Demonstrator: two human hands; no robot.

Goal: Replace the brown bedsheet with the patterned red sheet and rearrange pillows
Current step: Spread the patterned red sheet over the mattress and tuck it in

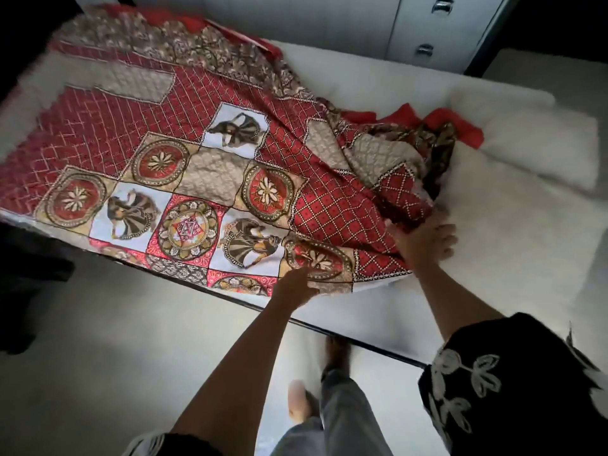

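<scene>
Patterned red sheet (184,166) — lay spread over the left part of the bed, bunched in folds toward the right, its near edge hanging over the bedside. White mattress (378,80) — bare on the right. White pillow (533,143) — at the right end, touching the bunched folds. Left hand (297,286) — on the sheet's near edge, apparently pinching it, though blur hid the fingers. Right hand (424,240) — fingers spread, resting at the sheet's gathered edge on the mattress. Cabinet (437,24) — beyond the bed.
</scene>
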